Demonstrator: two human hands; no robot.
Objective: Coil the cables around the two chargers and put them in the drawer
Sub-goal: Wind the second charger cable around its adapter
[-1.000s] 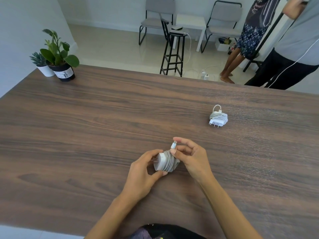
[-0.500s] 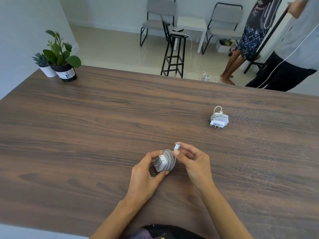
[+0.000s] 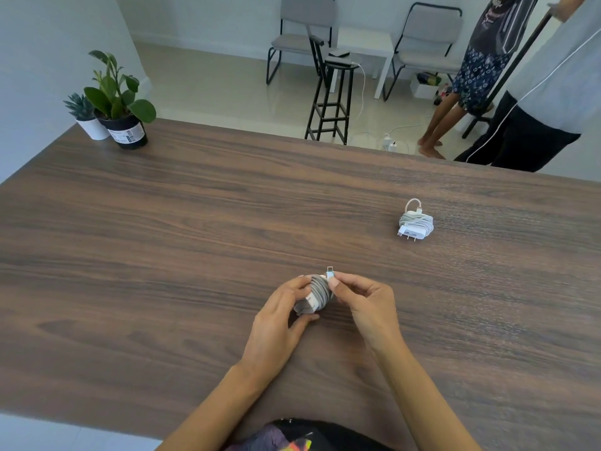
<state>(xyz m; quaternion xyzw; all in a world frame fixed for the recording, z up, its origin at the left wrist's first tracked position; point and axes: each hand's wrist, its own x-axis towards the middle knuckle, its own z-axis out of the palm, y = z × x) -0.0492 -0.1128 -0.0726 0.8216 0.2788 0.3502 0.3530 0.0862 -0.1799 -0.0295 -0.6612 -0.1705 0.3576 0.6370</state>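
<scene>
A white charger (image 3: 313, 296) wrapped in grey cable is held just above the wooden table (image 3: 195, 222), near its front middle. My left hand (image 3: 279, 317) grips the charger body from the left. My right hand (image 3: 364, 301) pinches the cable's plug end (image 3: 330, 275) at the top of the coil. A second white charger (image 3: 416, 224) lies on the table to the right and farther back, its cable wound around it and a small loop sticking up. No drawer is in view.
Two potted plants (image 3: 120, 105) stand at the table's far left corner. Beyond the far edge are a black stool (image 3: 335, 92), two chairs, a white side table and two standing people (image 3: 536, 92) at the right.
The charger in my hands has turned slightly, and my right hand has brought the plug end up over the coil. The other charger has not moved.
</scene>
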